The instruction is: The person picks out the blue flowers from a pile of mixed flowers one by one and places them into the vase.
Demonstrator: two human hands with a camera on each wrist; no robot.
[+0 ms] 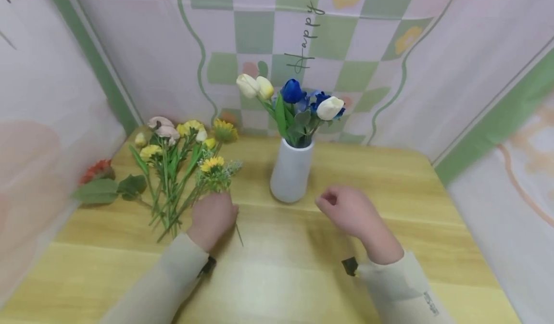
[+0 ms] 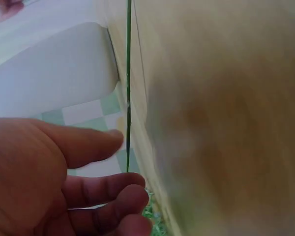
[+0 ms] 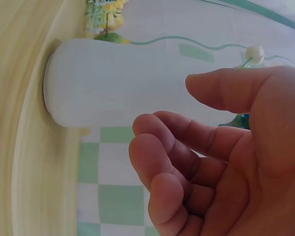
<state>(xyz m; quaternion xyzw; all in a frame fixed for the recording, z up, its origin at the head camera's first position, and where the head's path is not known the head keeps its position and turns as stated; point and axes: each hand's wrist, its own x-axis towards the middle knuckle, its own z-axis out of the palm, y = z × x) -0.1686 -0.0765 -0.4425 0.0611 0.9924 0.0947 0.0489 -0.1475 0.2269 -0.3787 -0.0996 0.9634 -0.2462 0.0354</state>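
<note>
My left hand (image 1: 214,216) is low over the table beside a yellow flower (image 1: 212,164) with small green sprigs. In the left wrist view its thumb and forefinger stand apart around a thin green stem (image 2: 128,73), which passes behind the forefinger's tip. No firm pinch on it shows. My right hand (image 1: 352,211) hovers to the right of the white vase (image 1: 292,172), its fingers loosely curled and holding nothing. In the right wrist view, the thumb and fingers are apart in front of the vase. White tulips (image 1: 331,108) and blue flowers (image 1: 292,91) stand in the vase.
Left of my left hand lies a pile of loose flowers (image 1: 173,170), yellow, white and pale pink. A red-orange flower (image 1: 98,171) with broad leaves lies at the table's left edge. Behind the wooden table (image 1: 268,276) hangs a green-and-white checked cloth (image 1: 255,31).
</note>
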